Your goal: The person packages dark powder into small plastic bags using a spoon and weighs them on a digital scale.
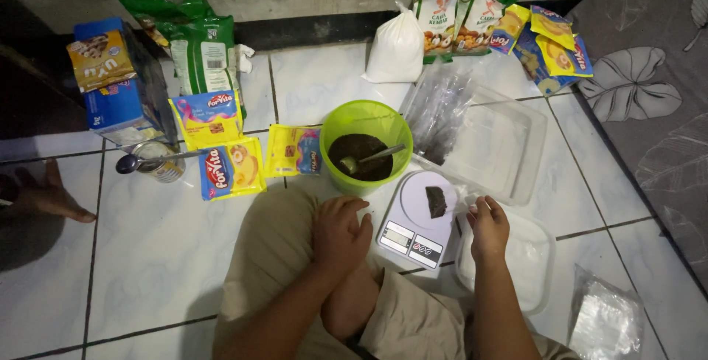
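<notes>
Sitting on white tiled floor (147, 242), left hand (341, 229) curled empty, right hand (488, 229) loosely closed by scale (413, 220)

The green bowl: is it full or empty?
Partly filled. The green bowl holds a dark brown mix low in its bottom, with bare green wall above it; a metal spoon rests in the mix.

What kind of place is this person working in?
Probably a home, with the person sitting on the white tiled floor and preparing food. A green bowl of dark mix, a small kitchen scale bearing a dark portion, and packets of ingredients lie around the knees.
</notes>
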